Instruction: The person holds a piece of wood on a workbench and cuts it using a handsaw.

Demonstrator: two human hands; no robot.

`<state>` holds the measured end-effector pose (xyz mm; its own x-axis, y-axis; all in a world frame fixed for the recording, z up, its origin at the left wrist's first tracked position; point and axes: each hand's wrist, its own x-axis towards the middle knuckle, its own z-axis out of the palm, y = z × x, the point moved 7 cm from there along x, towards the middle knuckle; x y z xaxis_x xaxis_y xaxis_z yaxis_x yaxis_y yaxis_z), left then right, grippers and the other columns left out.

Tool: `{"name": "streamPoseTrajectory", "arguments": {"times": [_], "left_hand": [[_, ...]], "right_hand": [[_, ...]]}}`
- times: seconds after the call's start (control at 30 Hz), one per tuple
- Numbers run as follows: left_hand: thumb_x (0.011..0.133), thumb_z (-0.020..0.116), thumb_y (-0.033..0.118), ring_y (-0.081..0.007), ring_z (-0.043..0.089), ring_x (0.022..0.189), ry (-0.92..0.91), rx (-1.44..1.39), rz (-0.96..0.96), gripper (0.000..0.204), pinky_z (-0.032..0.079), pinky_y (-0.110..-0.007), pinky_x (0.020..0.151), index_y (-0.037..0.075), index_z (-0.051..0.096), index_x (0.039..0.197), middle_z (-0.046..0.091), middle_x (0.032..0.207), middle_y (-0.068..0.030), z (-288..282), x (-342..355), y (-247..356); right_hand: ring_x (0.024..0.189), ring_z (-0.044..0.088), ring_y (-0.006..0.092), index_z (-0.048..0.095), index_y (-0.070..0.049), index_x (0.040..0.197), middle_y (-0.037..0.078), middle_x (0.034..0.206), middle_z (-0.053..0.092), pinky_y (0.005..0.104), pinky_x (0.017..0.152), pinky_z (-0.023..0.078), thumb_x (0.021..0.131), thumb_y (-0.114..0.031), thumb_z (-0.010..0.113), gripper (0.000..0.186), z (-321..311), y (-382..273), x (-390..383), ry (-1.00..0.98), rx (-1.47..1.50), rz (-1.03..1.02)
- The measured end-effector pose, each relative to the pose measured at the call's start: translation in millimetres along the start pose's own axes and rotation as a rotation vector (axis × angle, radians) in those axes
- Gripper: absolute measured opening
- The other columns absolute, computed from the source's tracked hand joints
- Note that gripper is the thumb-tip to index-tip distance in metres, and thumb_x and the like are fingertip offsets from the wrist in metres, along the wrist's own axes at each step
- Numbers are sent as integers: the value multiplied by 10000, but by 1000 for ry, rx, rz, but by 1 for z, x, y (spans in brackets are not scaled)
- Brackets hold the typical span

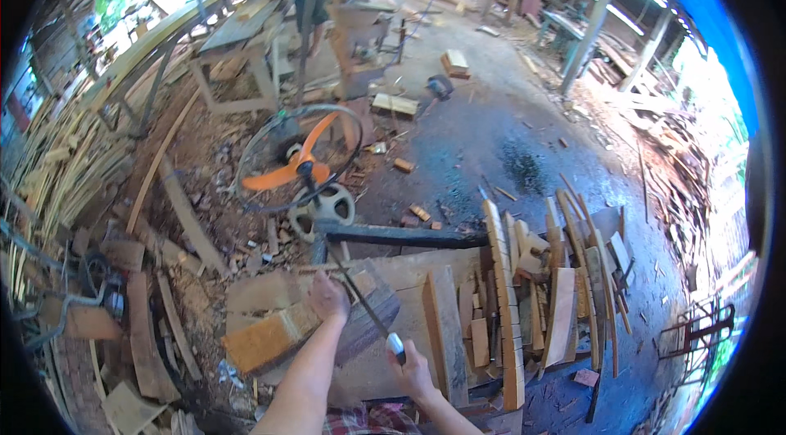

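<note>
The long thin tool (pixel 360 297) has a dark, narrow blade and a handle with a pale whitish collar; it slants over the wooden block (pixel 266 341) on the bench (pixel 413 271). The right hand (pixel 414 371) is wrapped around that handle. The left hand (pixel 329 301) lies at the block's upper side, though I can't tell whether its fingers grip. The block is honey-yellow at one end, grey-brown at the other. To its right, a thick plank (pixel 444 333) and curved wooden strips (pixel 504 304) lie side by side. Beyond the bench, a round wire guard (pixel 358 126) rings orange fan blades (pixel 274 179).
</note>
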<state>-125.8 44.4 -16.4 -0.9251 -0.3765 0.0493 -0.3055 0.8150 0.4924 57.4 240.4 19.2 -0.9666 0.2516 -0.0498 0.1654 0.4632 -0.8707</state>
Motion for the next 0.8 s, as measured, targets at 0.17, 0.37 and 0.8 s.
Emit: {"name": "streamPoseTrajectory", "arguments": {"times": [0.17, 0.37, 0.8], "left_hand": [[867, 525, 305, -321, 554, 1037, -25, 311, 148, 275, 374, -519, 868, 101, 594, 1038, 596, 1062, -131, -19, -11, 8], [870, 530, 307, -301, 554, 1027, 101, 371, 164, 253, 372, -502, 872, 115, 674, 950, 612, 1045, -109, 2, -14, -4], [916, 471, 321, -264, 577, 967, 72, 276, 144, 309, 330, -437, 888, 131, 671, 1054, 660, 998, -75, -12, -10, 8]], "right_hand": [[669, 583, 439, 479, -50, 909, 212, 715, 571, 467, 573, 454, 880, -234, 648, 251, -38, 17, -62, -91, -72, -3], [726, 592, 444, 456, -72, 938, 212, 774, 583, 507, 606, 460, 867, -252, 633, 262, -9, 13, -39, -93, -191, -11], [711, 596, 419, 462, -60, 922, 193, 803, 579, 500, 576, 457, 910, -223, 603, 216, -20, -6, -43, -97, -181, -80]]}}
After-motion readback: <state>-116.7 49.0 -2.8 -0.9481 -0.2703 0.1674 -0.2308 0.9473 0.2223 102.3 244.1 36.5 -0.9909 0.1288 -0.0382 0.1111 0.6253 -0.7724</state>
